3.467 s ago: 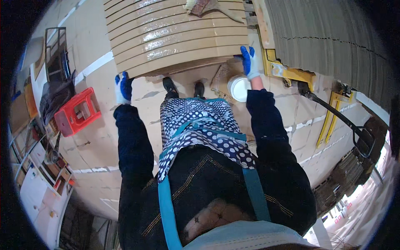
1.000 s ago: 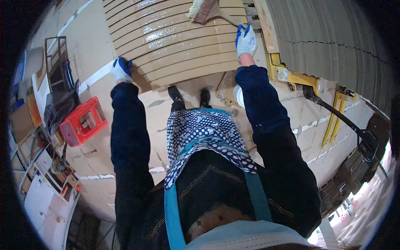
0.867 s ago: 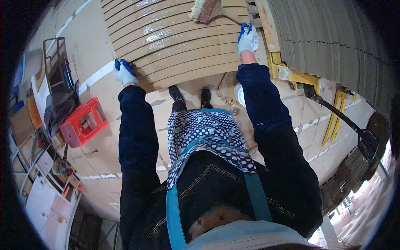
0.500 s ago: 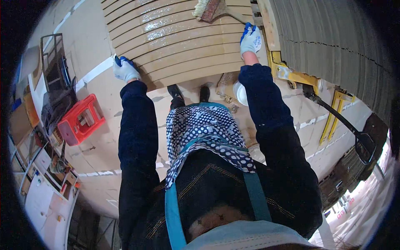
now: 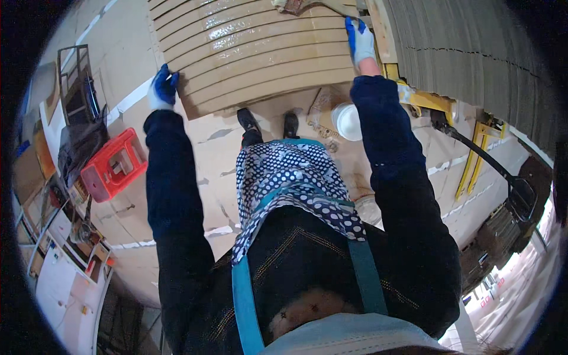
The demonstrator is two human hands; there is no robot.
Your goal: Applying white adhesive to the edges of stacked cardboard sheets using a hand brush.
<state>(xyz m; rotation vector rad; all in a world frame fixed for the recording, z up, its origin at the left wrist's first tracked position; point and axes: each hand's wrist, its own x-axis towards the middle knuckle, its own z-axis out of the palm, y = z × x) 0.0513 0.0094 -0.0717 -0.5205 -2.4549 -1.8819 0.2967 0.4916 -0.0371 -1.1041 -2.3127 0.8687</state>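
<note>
Brown cardboard sheets lie overlapped in a staggered row before me, their edges forming parallel lines, with a wet, glossy patch toward the far left. At the top border a wide brush with a reddish-brown head rests over them, partly cut off. My right hand, in a white and blue glove, is at the sheets' right edge, its fingers closed by the end of the brush handle. Beside the left edge, my gloved left hand is closed; a small pale bit shows at its fingertips, too small to name.
A white bucket stands on the floor below the sheets' near edge. To the left is a red plastic stool. A tall grey-brown stack rises at the right, near a yellow metal frame and a black bar.
Both hands have moved farther up and apart, the left one leftward. The brush has slid toward the top border. The near sheet edge has shifted, and more of the bucket shows.
</note>
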